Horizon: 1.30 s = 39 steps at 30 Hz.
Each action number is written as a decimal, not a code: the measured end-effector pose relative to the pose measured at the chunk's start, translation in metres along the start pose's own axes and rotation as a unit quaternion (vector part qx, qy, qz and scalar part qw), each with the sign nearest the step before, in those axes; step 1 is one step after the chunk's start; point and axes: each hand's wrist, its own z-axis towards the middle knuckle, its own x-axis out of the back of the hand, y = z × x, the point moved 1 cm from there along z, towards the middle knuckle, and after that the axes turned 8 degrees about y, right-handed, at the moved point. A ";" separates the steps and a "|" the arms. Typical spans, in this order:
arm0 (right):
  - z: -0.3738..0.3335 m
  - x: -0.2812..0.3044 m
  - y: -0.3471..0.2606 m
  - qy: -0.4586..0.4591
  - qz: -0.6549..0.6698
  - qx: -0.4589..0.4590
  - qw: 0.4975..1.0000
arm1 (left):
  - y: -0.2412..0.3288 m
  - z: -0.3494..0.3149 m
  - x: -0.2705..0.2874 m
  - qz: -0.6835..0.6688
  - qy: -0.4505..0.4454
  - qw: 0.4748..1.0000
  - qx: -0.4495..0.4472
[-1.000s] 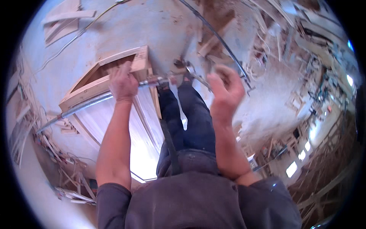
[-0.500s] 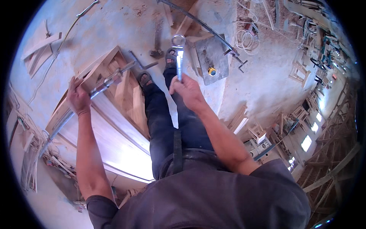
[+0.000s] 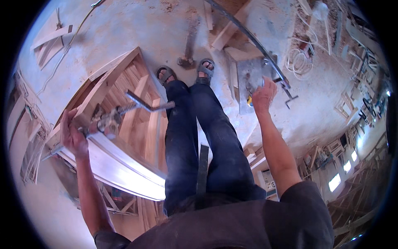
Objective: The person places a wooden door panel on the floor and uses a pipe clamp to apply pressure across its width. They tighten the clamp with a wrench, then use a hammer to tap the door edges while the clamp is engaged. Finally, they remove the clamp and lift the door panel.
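My left hand (image 3: 74, 139) is closed around a metal bar clamp (image 3: 108, 124), at the corner of a wooden cabinet-like frame (image 3: 120, 66). The clamp's threaded screw and bent crank handle (image 3: 151, 107) stick out toward my legs. My right hand (image 3: 264, 97) is stretched out over a grey-topped stool or block (image 3: 244, 79). Its fingers are closed on what looks like the ring spanner, smeared by motion and mostly hidden. Beside that hand a yellow tape measure (image 3: 249, 101) lies partly covered on the grey top.
A second long bar clamp (image 3: 253, 39) crosses beyond the stool. White cable (image 3: 299, 62) lies coiled at the far right. Wood offcuts (image 3: 52, 41) lie on the floor at the far left. A dark hammer-like tool (image 3: 187, 58) lies beyond my feet.
My right hand has swung right with the spanner, from in front of my legs to over the grey top. My left hand stays on the clamp, whose handle now appears nearer my legs.
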 end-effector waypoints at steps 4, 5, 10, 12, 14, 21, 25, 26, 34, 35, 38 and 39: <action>0.007 -0.103 -0.073 -0.213 0.238 0.101 0.942 | 0.023 0.009 0.003 -0.062 -0.049 0.997 0.019; 0.010 -0.141 -0.093 -0.260 0.272 0.115 0.919 | 0.033 0.018 -0.006 -0.051 -0.071 0.996 0.007; 0.032 -0.304 -0.142 -0.209 0.110 0.339 0.910 | 0.026 0.012 0.002 0.051 -0.016 0.998 -0.011; 0.041 -0.343 -0.145 -0.199 0.097 0.378 0.899 | 0.028 0.015 0.002 0.064 -0.038 0.996 -0.048; 0.045 -0.363 -0.152 -0.221 0.067 0.400 0.887 | 0.033 0.013 0.000 0.073 -0.025 0.996 -0.033; 0.046 -0.318 -0.135 -0.364 0.022 0.389 0.846 | 0.042 0.018 -0.007 0.035 0.046 0.998 0.037; 0.038 -0.206 -0.144 -0.506 -0.054 0.166 0.845 | 0.030 0.016 -0.012 0.004 0.161 0.987 0.002; 0.043 -0.195 -0.130 -0.529 -0.052 0.092 0.842 | 0.032 0.020 -0.009 -0.018 0.172 0.985 0.004; 0.195 0.062 -0.241 -0.607 0.318 -0.360 0.634 | -0.022 0.028 0.044 0.119 0.123 0.982 0.077; 0.206 0.094 -0.262 -0.612 0.371 -0.373 0.591 | -0.032 0.030 0.048 0.126 0.144 0.976 0.107; 0.206 0.139 -0.320 -0.539 0.347 -0.220 0.735 | -0.022 0.034 0.041 0.164 0.171 0.961 0.145; 0.205 0.148 -0.344 -0.532 0.347 -0.212 0.743 | -0.030 0.031 0.039 0.154 0.194 0.958 0.145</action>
